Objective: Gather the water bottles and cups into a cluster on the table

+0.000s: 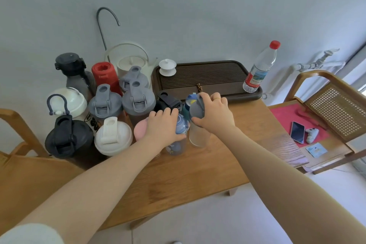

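head view: the left hand is wrapped around the top of a clear bottle with a blue lid, fingers curled over the lid. the right hand grips the grey lid of a clear shaker cup, thumb on the near side, fingers over the far side; a ring shows on one finger. the two vessels stand just beside each other on the wooden table.

to their left a cluster is packed close: two grey-lidded shakers, a third grey lid behind them, a white-lidded cup, a black jug, a white bottle with a dark loop handle, a red flask, a dark grey bottle and a pink lid half hidden by the left hand. black letters show on the white bottle's side, too cut off to read.

a dark slatted tea tray sits at the table's far edge, with a white lidded cup on its left corner. a plastic water bottle with a red cap stands on its right corner, well apart from the cluster; its red and blue label is too blurred to read.
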{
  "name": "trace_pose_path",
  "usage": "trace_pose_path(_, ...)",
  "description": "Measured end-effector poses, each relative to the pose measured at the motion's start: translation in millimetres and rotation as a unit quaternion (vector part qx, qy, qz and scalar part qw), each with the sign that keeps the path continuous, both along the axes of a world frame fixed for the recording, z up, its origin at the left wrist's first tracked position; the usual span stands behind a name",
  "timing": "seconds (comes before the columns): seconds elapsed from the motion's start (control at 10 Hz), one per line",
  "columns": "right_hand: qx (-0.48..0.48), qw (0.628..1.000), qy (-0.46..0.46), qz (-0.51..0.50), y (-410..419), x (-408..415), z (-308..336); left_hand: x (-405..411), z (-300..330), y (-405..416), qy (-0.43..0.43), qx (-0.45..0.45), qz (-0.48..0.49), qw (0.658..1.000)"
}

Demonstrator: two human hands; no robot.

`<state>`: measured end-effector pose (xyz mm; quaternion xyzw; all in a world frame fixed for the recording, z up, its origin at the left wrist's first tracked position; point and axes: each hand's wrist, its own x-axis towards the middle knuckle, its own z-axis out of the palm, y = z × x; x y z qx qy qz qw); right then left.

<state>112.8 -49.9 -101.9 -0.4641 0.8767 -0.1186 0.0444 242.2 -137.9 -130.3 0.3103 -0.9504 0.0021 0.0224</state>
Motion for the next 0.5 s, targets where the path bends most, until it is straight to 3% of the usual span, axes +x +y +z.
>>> trace_pose_path(0.4,0.031,0.999,0.02,-0.002,21,6,6,17,8,2,0.014,0.05,-0.065,0.997)
trace_pose_path(0.5,-0.027,0.999,0.041,0.006,27,21,16,33,20,3,0.059,0.022,-0.091,0.994)
